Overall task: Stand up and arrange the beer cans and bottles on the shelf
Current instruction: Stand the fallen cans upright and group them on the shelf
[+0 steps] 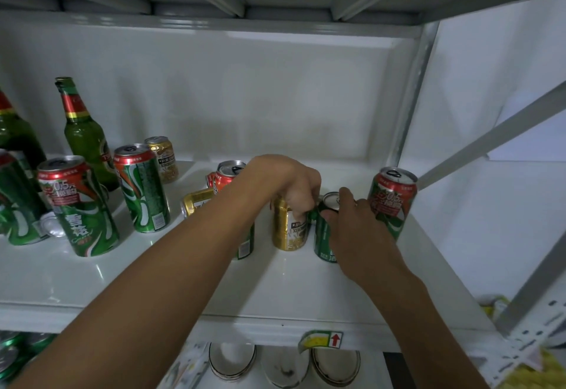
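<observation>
I see my left hand (294,186) grasping the top of the upright gold can (289,229) and my right hand (352,223) holding the green can (323,235) just right of it. A fallen gold can (196,200) lies left, nearer my left hand, its long axis running left-right.

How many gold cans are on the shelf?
3. One gold can stands at the back left, one lies on its side behind the left forearm, and one stands under the left hand. Arms may hide more.
</observation>
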The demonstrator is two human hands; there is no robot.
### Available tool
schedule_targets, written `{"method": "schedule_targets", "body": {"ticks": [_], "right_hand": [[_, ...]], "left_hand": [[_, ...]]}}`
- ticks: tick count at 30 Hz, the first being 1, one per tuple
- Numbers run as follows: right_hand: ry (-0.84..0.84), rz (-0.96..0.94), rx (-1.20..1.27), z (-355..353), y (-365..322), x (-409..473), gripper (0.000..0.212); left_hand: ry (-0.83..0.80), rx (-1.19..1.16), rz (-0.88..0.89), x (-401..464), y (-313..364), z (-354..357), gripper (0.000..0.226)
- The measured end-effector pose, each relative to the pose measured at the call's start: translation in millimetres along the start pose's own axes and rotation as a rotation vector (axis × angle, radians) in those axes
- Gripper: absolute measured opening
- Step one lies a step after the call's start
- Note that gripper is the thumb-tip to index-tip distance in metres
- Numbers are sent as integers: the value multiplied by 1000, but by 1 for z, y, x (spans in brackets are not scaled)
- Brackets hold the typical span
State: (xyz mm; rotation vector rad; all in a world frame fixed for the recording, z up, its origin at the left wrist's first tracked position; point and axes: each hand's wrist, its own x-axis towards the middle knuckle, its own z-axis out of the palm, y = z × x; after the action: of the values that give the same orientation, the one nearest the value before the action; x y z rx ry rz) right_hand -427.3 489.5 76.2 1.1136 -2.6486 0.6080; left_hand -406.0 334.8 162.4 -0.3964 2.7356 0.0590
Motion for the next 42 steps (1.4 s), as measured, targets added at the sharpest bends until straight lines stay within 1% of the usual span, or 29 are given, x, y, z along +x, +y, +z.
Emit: {"method": "schedule_targets", "body": {"ticks": [3, 6, 10, 12, 15, 17, 18, 20, 24, 27, 29, 30, 32, 35, 37, 40, 42], "right_hand": [[-11, -28, -125, 0, -1, -1, 53], [-46, -59, -199, 2, 2, -1, 56], [-25, -76, -185, 6, 0, -4, 58], [18, -54, -110, 7, 1, -6, 58], [59, -51, -23, 7, 0, -6, 54], [74, -76, -13, 6, 0, -7, 52], [98, -76, 30, 4, 0, -7, 51], [154, -70, 120, 2, -1, -7, 50], [291, -85, 186, -3, -3, -1, 41], [402, -165, 245, -11, -7, 6, 28], [411, -239, 267, -19, -12, 13, 20], [397, -277, 263, -23, -14, 17, 18], [342, -359, 252, -30, -19, 30, 15], [220, -458, 240, -39, -27, 53, 14], [124, -492, 171, -44, -31, 70, 17], [-56, -518, 82, -51, -37, 95, 20], [-168, -502, 15, -53, -43, 109, 22]], "left_hand": [[-52, 69, 2, -3, 4, -1, 38], [-38, 58, -3, -7, 4, 2, 40], [18, 8, 30, -17, -2, 6, 43], [84, 52, 19, -24, -3, 12, 50], [239, 127, 27, -39, -6, 21, 57], [362, 66, 70, -57, -10, 23, 61], [428, 13, 94, -69, -13, 23, 59], [565, -62, 145, -94, -21, 23, 51], [828, -233, 253, -143, -44, 29, 34], [1064, -367, 218, -163, -69, 39, 31], [1155, -380, 149, -163, -88, 44, 31], [1164, -399, 123, -161, -96, 47, 32], [1133, -459, 96, -151, -112, 54, 36], [1074, -441, 73, -130, -131, 66, 49], [1033, -448, 63, -115, -144, 72, 54], [937, -420, 53, -97, -163, 79, 47], [865, -380, 54, -87, -172, 83, 42]]}}
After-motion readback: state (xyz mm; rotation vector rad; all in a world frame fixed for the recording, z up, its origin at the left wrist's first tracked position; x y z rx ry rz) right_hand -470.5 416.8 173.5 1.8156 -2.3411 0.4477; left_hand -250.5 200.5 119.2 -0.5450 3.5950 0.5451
